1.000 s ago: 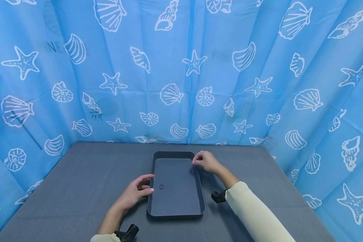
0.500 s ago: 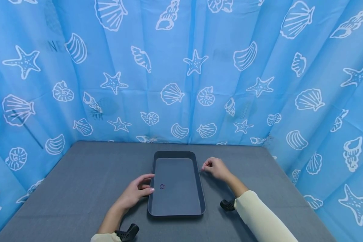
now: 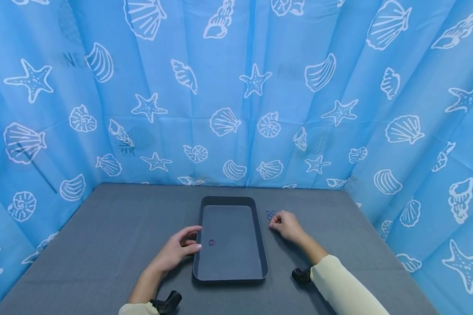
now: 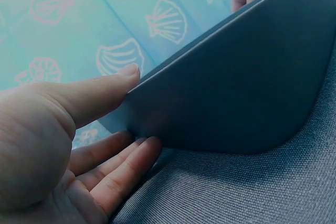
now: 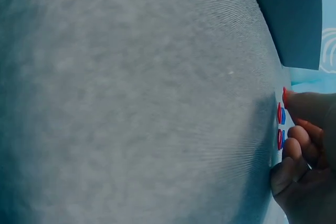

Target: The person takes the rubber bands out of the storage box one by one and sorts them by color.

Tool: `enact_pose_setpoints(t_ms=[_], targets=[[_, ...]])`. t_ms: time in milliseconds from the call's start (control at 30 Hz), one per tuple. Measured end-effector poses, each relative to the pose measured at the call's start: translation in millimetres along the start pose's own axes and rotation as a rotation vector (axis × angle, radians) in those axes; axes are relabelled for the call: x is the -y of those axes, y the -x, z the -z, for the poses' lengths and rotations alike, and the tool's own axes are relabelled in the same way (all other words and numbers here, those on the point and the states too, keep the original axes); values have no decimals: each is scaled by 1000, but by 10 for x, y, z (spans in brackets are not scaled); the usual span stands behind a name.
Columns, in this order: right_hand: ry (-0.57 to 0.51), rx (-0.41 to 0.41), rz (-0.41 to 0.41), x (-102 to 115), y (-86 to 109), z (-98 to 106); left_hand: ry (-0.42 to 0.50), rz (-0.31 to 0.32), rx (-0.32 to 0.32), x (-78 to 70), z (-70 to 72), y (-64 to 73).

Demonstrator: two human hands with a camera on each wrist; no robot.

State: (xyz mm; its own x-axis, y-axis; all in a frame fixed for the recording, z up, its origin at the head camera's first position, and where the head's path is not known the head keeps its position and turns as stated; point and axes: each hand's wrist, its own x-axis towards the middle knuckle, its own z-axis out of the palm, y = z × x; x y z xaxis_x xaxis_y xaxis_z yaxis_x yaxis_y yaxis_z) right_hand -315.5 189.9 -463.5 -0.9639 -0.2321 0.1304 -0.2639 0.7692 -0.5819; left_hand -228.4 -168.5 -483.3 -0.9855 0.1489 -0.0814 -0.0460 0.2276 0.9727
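Observation:
A grey rectangular tray (image 3: 230,262) lies on the table with small dark reddish-purple rings (image 3: 211,243) inside. My left hand (image 3: 177,249) rests against its left side. In the left wrist view, the thumb (image 4: 105,95) lies across the rim and the straight fingers (image 4: 123,177) touch the outer wall low down. My right hand (image 3: 288,225) is right of the tray, at the tabletop beside several small blue rings (image 3: 268,213). Red rings (image 5: 280,140) also show in the right wrist view, one at the thumb tip. Whether it is pinched cannot be made out.
Grey cloth covers the table (image 3: 134,218). A blue curtain (image 3: 236,87) with white shells and starfish hangs behind it and along both sides. Black wrist-worn devices (image 3: 168,302) sit below both hands.
My right hand has moved from the tray's right rim outward and nearer to me, and the blue rings have come into sight beside it. My left hand, tray and rings inside look unchanged.

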Motion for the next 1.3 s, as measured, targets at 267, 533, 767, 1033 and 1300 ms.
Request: enact_pose_setpoints(t_ms=[267, 533, 767, 1033, 1300], targets=[[38, -29, -59, -17, 34, -18, -4, -3, 4, -6, 7, 2], [42, -39, -85, -18, 19, -33, -1, -7, 16, 3, 7, 5], [34, -69, -92, -39, 6, -41, -1, -10, 13, -21, -2, 13], [-107, -107, -93, -37, -16, 29, 3, -5, 8, -21, 1, 8], [-140, -130, -116, 56, -129, 99, -2, -7, 1, -3, -2, 7]])
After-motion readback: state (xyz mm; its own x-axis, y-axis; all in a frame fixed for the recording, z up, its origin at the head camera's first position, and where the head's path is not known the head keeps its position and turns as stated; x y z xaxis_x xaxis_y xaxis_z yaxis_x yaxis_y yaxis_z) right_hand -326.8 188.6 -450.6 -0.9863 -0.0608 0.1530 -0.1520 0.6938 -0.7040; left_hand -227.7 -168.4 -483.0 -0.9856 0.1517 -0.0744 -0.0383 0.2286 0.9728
